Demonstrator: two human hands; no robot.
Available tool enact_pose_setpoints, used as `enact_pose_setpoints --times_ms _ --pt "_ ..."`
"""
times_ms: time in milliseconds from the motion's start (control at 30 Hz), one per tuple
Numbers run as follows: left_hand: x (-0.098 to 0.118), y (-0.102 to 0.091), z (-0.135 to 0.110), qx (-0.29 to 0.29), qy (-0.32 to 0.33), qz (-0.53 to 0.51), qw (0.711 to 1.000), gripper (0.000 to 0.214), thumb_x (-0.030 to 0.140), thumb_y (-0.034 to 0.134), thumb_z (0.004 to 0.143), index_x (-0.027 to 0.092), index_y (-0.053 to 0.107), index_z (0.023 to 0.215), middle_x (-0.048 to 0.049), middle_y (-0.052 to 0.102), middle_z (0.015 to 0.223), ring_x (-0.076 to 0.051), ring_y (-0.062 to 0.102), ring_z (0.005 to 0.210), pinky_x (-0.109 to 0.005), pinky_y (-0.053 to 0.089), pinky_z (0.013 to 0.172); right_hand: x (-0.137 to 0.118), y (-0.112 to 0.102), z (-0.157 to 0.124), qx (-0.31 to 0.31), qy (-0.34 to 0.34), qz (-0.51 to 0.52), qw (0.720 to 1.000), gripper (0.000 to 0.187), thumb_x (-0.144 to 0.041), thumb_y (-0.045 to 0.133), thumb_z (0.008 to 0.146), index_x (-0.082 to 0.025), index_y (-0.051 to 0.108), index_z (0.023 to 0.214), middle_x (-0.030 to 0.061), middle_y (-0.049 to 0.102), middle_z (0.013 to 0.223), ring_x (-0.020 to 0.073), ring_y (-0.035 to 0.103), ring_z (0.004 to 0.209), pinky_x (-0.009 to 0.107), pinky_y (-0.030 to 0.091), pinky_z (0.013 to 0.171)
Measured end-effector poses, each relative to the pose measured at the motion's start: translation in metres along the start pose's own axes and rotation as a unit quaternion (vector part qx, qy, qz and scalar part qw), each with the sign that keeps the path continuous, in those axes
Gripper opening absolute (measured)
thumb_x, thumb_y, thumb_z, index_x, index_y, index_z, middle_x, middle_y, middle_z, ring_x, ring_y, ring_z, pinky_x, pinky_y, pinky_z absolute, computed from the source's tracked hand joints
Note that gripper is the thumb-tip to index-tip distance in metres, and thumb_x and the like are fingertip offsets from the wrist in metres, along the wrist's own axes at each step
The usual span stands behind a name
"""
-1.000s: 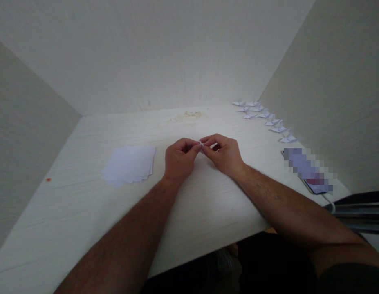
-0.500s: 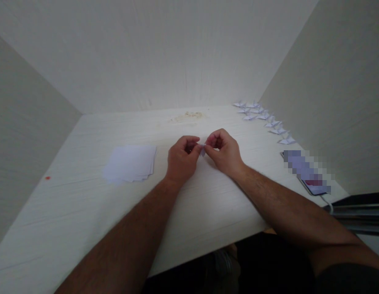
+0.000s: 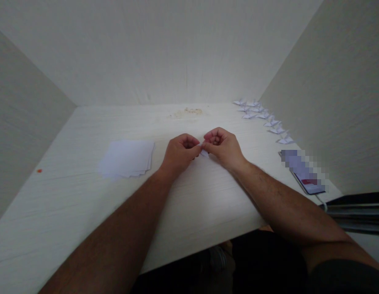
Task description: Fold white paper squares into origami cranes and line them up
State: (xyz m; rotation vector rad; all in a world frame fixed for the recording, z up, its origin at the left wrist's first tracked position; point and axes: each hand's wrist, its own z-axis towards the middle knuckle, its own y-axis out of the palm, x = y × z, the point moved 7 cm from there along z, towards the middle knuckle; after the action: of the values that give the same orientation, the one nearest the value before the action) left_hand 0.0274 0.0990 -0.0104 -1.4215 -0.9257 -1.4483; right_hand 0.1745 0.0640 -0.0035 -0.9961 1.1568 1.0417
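While folded paper figures (image 3: 278,130) line right wall (image 3: 336,106), both hands (image 3: 181,153) pinch small white paper (image 3: 204,153) (exact folds unclear).

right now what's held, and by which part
A small white paper, pinched by the left hand and right hand; the exact part gripped is hidden.

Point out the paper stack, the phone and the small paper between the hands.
Paper stack (image 3: 128,157): head view, on the top sheet.
Phone (image 3: 302,173): head view, middle of its screen.
Small paper (image 3: 204,153): head view, its exposed lower part.
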Motion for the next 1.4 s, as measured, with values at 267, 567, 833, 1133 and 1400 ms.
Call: enact_pose_setpoints --times_ms 267,567,833,1133,1400 --pt "0.001 0.002 0.0 -0.035 -0.006 -0.036 0.999 0.015 0.022 0.075 0.067 0.016 0.07 0.08 0.0027 0.062 0.057 -0.008 0.05 0.048 -0.022 0.037 0.047 0.003 0.004 -0.002 -0.033 0.033 0.022 0.999 0.028 -0.026 0.082 0.062 -0.02 0.062 0.079 -0.0052 0.063 0.058 0.0088 0.056 0.05 0.021 0.042 0.047" --pt "-0.004 -0.004 -0.001 0.025 -0.084 -0.246 0.965 0.028 0.02 0.077 0.062 0.02 0.064 0.086 0.0023 0.066 0.063 -0.011 0.06 0.055 -0.022 0.044 0.053 -0.024 -0.004 -0.012 0.061 -0.117 -0.056 0.99 0.021 -0.035 0.076 0.074 -0.023 0.061 0.082 -0.0024 0.065 0.071 0.0111 0.057 0.062 0.027 0.049 0.058" --pt "-0.006 -0.007 0.001 0.045 -0.095 -0.262 0.959 0.026 0.021 0.079 0.064 0.019 0.06 0.081 0.0012 0.068 0.068 -0.011 0.063 0.059 -0.021 0.045 0.053 -0.037 -0.002 -0.021 0.086 -0.208 -0.176 0.958 0.013 -0.026 0.074 0.078 -0.023 0.064 0.085 -0.0031 0.065 0.073 0.0109 0.057 0.063 0.026 0.048 0.06" --pt "-0.005 -0.001 0.001 0.004 -0.079 -0.241 0.967 0.021 0.024 0.079 0.065 0.018 0.06 0.072 0.0009 0.065 0.062 -0.012 0.061 0.054 -0.023 0.043 0.051 -0.031 0.001 -0.02 0.055 -0.19 -0.182 0.963 0.01 -0.028 0.073 0.081 -0.023 0.07 0.089 -0.0014 0.07 0.076 0.012 0.062 0.066 0.028 0.051 0.063" --pt "-0.009 -0.001 0.002 -0.001 -0.086 -0.243 0.966 0.015 0.023 0.076 0.066 0.018 0.063 0.068 0.0002 0.061 0.058 -0.011 0.057 0.051 -0.023 0.04 0.048 -0.027 -0.002 -0.018 0.066 -0.172 -0.152 0.971 0.013 -0.03 0.073 0.08 -0.023 0.068 0.09 -0.0027 0.067 0.073 0.0112 0.058 0.063 0.026 0.047 0.058"
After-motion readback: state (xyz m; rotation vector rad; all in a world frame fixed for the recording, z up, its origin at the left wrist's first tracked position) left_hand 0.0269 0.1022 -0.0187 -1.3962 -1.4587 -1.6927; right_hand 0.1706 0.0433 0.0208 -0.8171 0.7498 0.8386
